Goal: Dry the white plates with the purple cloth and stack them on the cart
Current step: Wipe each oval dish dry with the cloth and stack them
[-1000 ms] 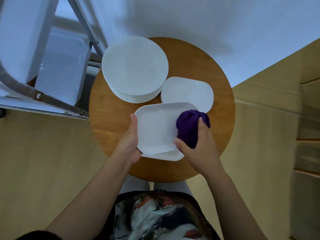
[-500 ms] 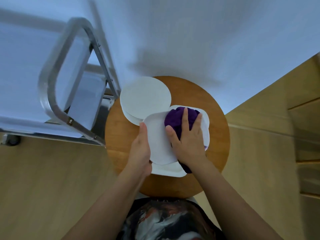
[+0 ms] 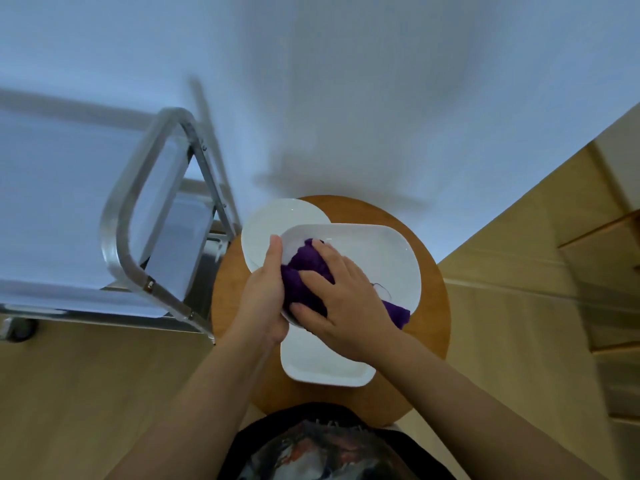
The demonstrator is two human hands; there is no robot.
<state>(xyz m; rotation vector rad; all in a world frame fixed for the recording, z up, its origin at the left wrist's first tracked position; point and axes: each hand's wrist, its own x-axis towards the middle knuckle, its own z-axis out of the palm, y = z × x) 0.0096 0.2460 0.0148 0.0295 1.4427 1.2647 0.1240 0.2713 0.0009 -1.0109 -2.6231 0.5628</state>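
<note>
My left hand (image 3: 265, 292) grips the left edge of a white rounded-rectangular plate (image 3: 381, 258), lifted and tilted above the round wooden table (image 3: 433, 306). My right hand (image 3: 343, 299) presses the bunched purple cloth (image 3: 304, 275) onto the plate's inner face, fingers spread over it; a tail of cloth hangs out at the right. Another rectangular white plate (image 3: 322, 365) lies on the table beneath my hands. A stack of round white plates (image 3: 273, 223) sits at the table's back left, partly hidden by the held plate. The metal cart (image 3: 114, 216) stands to the left.
The cart's tubular handle (image 3: 138, 174) rises close to the table's left edge, with a wheel (image 3: 17, 329) on the wooden floor. A white wall is behind the table. Wooden cabinets (image 3: 588, 258) run along the right.
The plate was lifted off the lower plate and tilted up. My right hand slid the cloth from the plate's right side across to its left, next to my left hand.
</note>
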